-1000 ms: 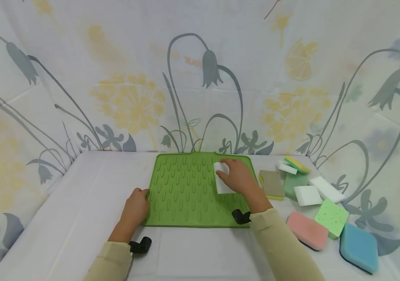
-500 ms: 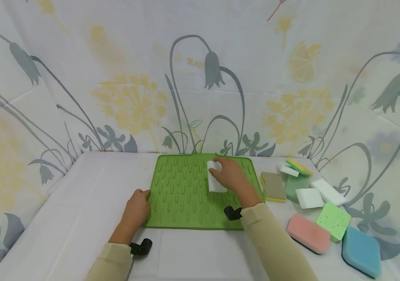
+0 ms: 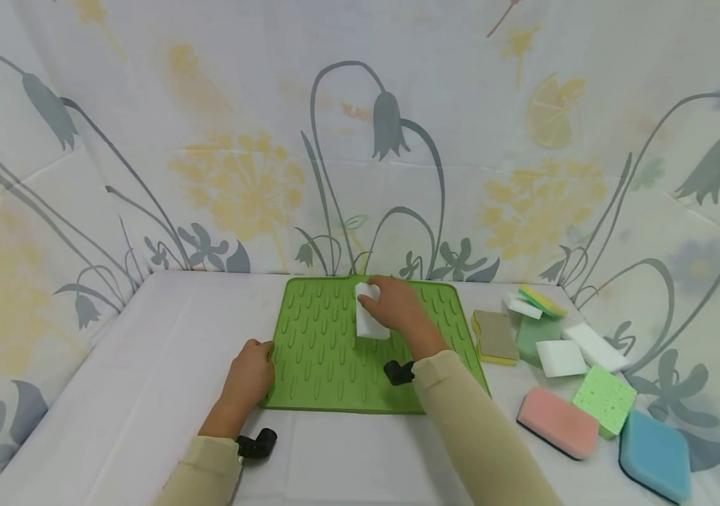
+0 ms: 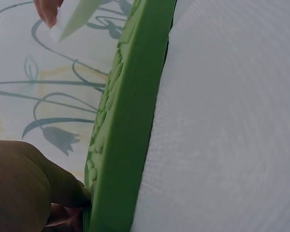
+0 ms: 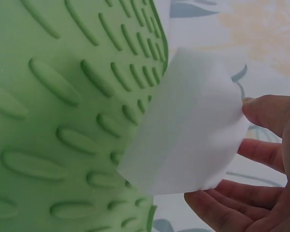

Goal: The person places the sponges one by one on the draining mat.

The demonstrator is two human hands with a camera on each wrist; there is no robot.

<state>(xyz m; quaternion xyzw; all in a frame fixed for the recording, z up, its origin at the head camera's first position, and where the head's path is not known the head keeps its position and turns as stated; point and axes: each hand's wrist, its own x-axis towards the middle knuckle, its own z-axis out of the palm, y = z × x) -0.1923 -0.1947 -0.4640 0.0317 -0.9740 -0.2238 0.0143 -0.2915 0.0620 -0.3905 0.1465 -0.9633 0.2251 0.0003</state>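
Apparently to steady it, the left hand [image 3: 250, 372] pinches the left edge of the green ridged mat [image 3: 316, 358] with thumb and fingers. Next comes a white melamine-type sponge [image 3: 370, 323] over the mat's middle, the right hand [image 3: 398, 308] holding it in a fingertip grip by its edges, likely to leave its broad face free. It looks plain, smooth and block-shaped, tilted, seemingly clear of the ridges. Farther right, a pink sponge [image 3: 558, 422] and a blue sponge [image 3: 654, 453] lie on the desk.
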